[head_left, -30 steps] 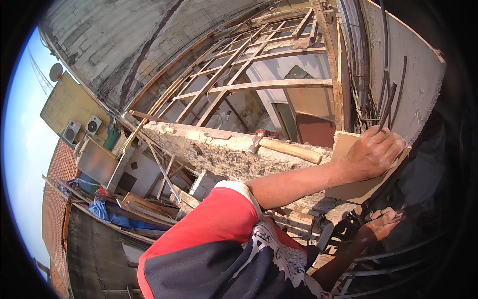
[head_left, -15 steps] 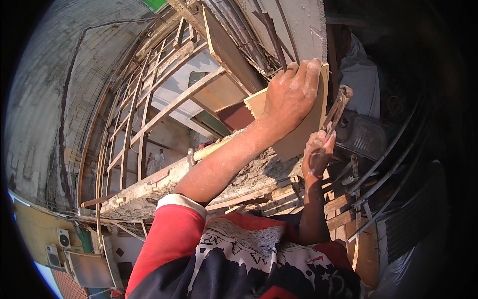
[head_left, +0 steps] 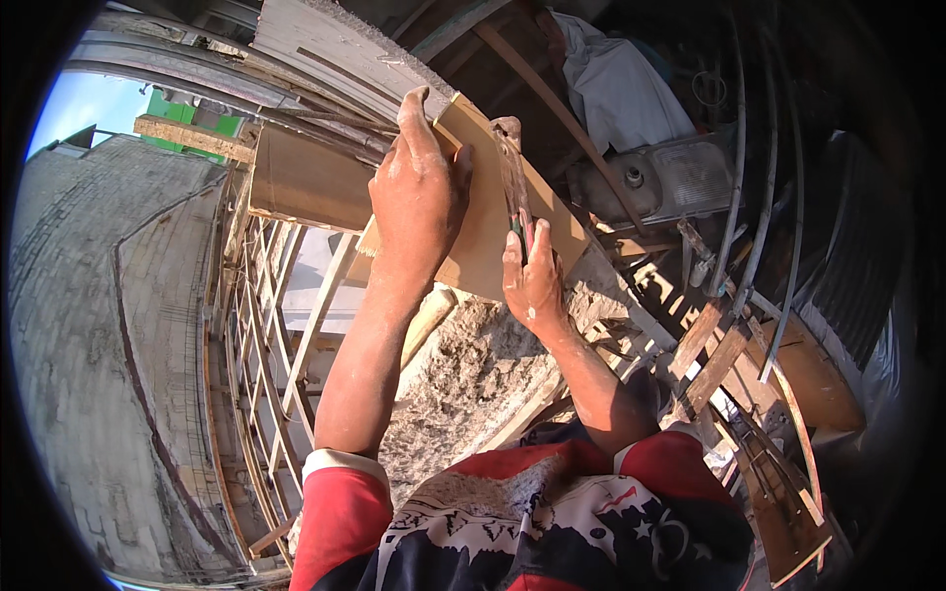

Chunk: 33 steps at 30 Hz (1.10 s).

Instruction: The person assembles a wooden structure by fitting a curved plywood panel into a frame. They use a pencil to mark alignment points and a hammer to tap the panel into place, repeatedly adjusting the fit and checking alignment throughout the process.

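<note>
1. Your left grip [head_left: 419,197] reaches up over one board [head_left: 481,251], one finger raised; whether closed, I cannot tell.
2. Your right grip [head_left: 533,281], lower, clasps one pincers [head_left: 514,177], head up, before the board.

The left hand [head_left: 419,202] was over the left part of the board [head_left: 480,217]; to its right, the right hand [head_left: 535,283] held the pincers [head_left: 514,177] before the board. Below the board lay broken masonry [head_left: 473,360], a handle [head_left: 427,322] at its upper left. Farther left stood a beam lattice [head_left: 317,325], then a block wall [head_left: 89,295]. Right of the board sat a sink [head_left: 692,182].
</note>
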Each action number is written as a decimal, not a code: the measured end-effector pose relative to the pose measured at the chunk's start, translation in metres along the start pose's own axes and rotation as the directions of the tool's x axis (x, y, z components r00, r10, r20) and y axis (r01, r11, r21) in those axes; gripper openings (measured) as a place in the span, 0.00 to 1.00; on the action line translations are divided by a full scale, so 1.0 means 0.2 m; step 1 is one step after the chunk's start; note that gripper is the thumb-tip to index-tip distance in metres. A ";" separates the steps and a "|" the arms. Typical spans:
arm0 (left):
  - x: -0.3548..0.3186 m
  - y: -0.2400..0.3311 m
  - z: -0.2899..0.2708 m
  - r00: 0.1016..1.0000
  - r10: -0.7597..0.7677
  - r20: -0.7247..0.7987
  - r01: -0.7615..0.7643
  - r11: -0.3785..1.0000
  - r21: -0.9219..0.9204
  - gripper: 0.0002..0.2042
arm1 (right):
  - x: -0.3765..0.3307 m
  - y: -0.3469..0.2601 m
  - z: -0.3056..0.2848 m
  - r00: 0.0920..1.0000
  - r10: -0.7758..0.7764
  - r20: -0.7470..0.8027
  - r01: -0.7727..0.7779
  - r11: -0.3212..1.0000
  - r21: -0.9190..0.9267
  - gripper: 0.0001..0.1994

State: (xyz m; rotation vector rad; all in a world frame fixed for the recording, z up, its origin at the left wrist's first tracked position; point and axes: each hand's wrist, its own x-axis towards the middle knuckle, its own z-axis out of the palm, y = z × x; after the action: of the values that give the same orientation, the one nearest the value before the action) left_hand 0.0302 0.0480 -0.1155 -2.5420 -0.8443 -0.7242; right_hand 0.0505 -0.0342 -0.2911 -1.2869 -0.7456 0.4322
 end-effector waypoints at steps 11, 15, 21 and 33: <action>0.00 0.02 -0.01 0.998 0.036 -0.044 -0.041 0.993 -0.112 0.38 | 0.10 -0.05 0.07 0.933 -0.305 -0.190 0.247 0.929 -0.275 0.17; 0.00 0.03 -0.02 1.000 0.010 -0.017 -0.011 0.995 -0.099 0.38 | 0.08 -0.08 0.02 0.991 -0.091 -0.098 0.104 0.985 0.136 0.14; 0.02 0.03 -0.01 0.998 0.040 -0.048 -0.045 0.994 -0.099 0.38 | 0.07 0.02 0.08 0.976 -0.163 -0.141 0.166 0.986 0.008 0.12; 0.00 0.02 -0.01 0.999 0.028 -0.044 -0.031 0.996 -0.082 0.38 | 0.12 -0.07 -0.04 0.999 0.027 -0.028 -0.020 0.979 0.201 0.25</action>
State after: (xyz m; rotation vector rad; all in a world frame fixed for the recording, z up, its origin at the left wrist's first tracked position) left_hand 0.0325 0.0436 -0.1156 -2.5957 -0.7765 -0.8166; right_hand 0.0716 -0.0281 -0.2727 -1.1111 -0.6442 0.4933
